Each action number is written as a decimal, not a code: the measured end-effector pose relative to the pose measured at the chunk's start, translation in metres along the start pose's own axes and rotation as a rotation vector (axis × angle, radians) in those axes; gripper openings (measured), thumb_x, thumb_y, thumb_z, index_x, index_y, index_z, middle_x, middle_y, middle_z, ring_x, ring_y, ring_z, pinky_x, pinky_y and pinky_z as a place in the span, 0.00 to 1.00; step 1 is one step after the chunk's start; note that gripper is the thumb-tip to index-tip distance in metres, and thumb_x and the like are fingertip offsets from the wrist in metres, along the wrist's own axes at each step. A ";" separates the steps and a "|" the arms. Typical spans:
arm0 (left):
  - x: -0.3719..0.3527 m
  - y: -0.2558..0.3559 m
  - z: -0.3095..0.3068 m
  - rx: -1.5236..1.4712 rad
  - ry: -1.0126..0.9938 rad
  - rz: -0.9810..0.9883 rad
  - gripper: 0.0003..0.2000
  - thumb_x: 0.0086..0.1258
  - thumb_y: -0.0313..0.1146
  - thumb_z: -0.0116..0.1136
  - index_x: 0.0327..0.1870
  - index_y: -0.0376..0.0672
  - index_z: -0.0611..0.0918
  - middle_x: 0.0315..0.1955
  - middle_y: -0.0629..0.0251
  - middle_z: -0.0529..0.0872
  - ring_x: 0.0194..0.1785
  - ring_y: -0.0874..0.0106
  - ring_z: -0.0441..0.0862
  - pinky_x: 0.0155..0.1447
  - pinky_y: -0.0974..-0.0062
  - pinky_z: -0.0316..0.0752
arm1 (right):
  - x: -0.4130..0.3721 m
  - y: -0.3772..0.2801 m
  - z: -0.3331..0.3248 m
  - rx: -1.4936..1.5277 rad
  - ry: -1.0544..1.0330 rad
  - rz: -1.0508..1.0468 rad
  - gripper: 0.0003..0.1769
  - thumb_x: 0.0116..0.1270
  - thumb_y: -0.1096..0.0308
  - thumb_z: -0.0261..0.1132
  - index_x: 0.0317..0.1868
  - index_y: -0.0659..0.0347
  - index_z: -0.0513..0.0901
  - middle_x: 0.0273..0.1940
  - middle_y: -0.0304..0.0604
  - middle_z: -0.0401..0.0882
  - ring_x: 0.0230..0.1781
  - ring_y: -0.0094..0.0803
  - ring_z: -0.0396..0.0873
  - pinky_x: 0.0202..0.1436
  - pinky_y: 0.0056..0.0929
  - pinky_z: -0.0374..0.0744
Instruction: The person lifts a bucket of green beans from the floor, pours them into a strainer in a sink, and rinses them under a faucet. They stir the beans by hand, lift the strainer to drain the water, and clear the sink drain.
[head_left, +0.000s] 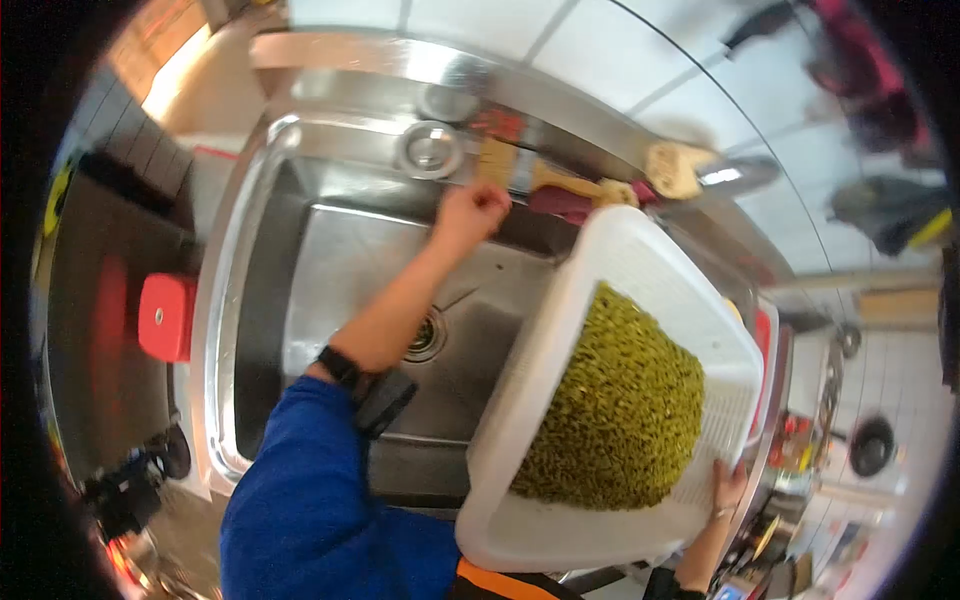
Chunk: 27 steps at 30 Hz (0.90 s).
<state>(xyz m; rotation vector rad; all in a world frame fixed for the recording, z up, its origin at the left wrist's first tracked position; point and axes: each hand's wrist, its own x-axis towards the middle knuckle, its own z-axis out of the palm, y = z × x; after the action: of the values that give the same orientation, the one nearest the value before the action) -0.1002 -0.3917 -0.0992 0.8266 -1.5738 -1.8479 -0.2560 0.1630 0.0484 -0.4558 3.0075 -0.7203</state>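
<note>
A large white plastic basket with perforated walls is tilted at the right side of the sink. Inside it lies a heap of small green pieces, whose exact kind I cannot make out. My right hand grips the basket's outer right edge, with some of its fingers hidden. My left hand is stretched over the far side of the steel sink, its fingers curled closed. Whether anything small is in those fingers is hidden. The left hand is apart from the basket and near the flat brush at the back.
Along the sink's back ledge lie a metal strainer, a flat brush and a reddish cloth-like item. The drain shows green bits. A red plastic object stands left of the sink. Dark items hang upper right.
</note>
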 end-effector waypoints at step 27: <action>-0.077 0.058 -0.032 0.078 -0.038 0.214 0.01 0.57 0.24 0.53 0.28 0.41 0.74 0.19 0.72 0.75 0.19 0.84 0.69 0.24 0.89 0.66 | -0.009 -0.032 -0.006 -0.160 0.027 0.246 0.25 0.48 0.61 0.64 0.45 0.66 0.71 0.38 0.51 0.77 0.40 0.37 0.75 0.45 0.30 0.71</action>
<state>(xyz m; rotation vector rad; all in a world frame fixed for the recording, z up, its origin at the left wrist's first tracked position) -0.0240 -0.3627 -0.0381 0.6323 -1.6963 -1.6686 -0.2386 0.1407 0.0672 -0.0749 3.0817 -0.4754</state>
